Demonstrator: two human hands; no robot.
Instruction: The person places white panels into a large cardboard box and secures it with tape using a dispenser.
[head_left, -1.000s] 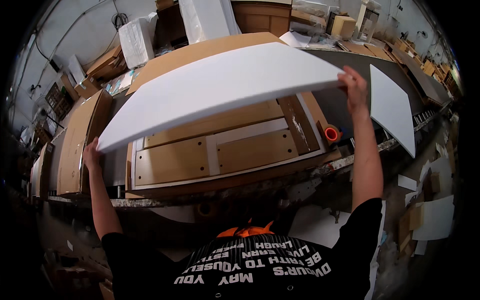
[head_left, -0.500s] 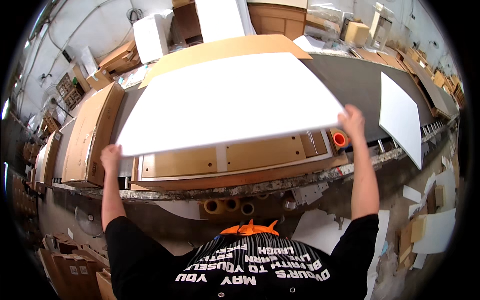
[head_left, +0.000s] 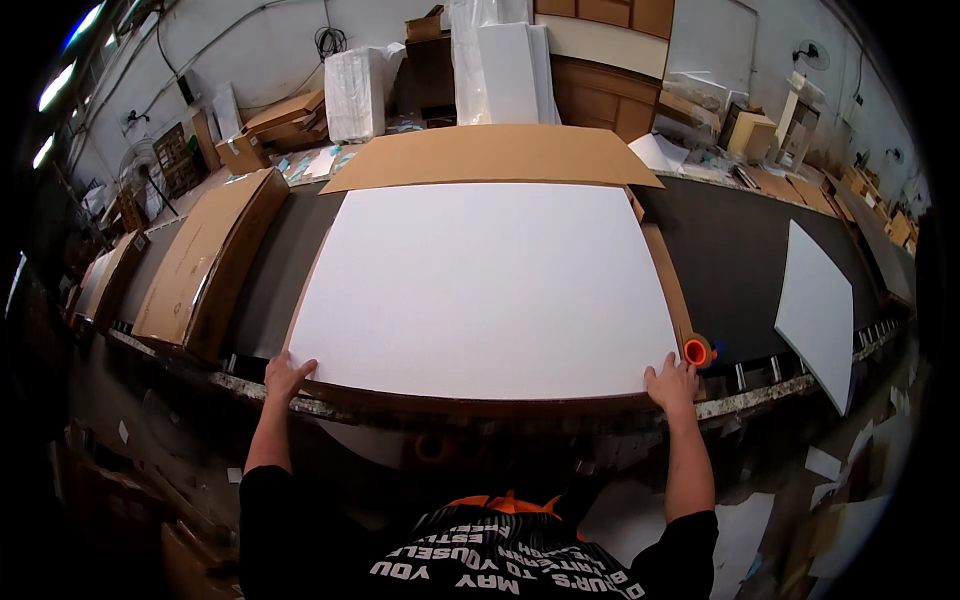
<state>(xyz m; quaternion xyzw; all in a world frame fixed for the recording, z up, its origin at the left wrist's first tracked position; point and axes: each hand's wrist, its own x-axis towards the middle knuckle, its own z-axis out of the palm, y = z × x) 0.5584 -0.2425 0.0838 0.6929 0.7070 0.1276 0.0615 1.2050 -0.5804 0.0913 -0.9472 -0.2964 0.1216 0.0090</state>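
A large white foam sheet (head_left: 485,290) lies flat in an open cardboard carton, covering what is inside. The carton's far flap (head_left: 490,155) is folded outward, and a strip of its right side (head_left: 668,275) shows beside the sheet. My left hand (head_left: 289,378) rests at the sheet's near left corner, thumb and fingers apart. At the near right corner, my right hand (head_left: 671,384) touches the edge with its fingers spread. Just beyond that hand sits an orange-cored tape roll (head_left: 698,350), partly against the carton's side.
The carton stands on a dark conveyor belt (head_left: 735,250). A closed long carton (head_left: 215,255) is to the left. Another white sheet (head_left: 818,310) overhangs the belt's near edge at right. Wrapped white panels (head_left: 510,75) stand behind, and white scraps (head_left: 823,463) litter the floor.
The white foam sheet has come down from its tilted, raised position and now lies flat over the carton's contents. Both hands have lowered with it, and their grip has loosened at the near corners.
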